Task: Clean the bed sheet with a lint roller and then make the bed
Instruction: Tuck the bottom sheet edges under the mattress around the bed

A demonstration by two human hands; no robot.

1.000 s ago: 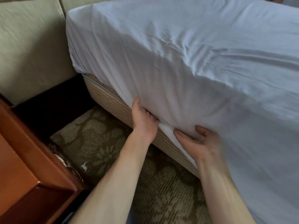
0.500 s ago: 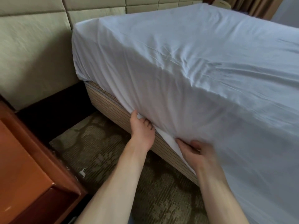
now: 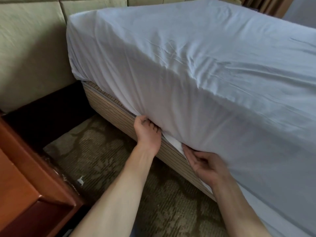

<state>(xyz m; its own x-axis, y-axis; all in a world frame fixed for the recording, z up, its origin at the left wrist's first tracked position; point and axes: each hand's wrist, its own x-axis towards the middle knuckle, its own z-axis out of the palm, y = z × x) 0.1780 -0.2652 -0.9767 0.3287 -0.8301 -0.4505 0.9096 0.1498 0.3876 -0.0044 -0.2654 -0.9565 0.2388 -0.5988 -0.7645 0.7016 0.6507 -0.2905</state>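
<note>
Tucking was half done: your left hand, fingers hidden so its grip was unclear, pressed the bed sheet in above the bed base while your right hand pinched its loose edge

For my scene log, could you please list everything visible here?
bed sheet: one, white, covering the bed's top and side.
bed base: one, beige striped, beneath the sheet.
headboard: one, beige padded, upper left.
nightstand: one, reddish wood, lower left.
carpet: one, olive patterned, floor.
scrap: one, white, on the carpet.
curtain: one, brown, top right.
left hand: one, at the sheet's lower edge, fingertips hidden.
right hand: one, holding the sheet's loose edge.
</note>
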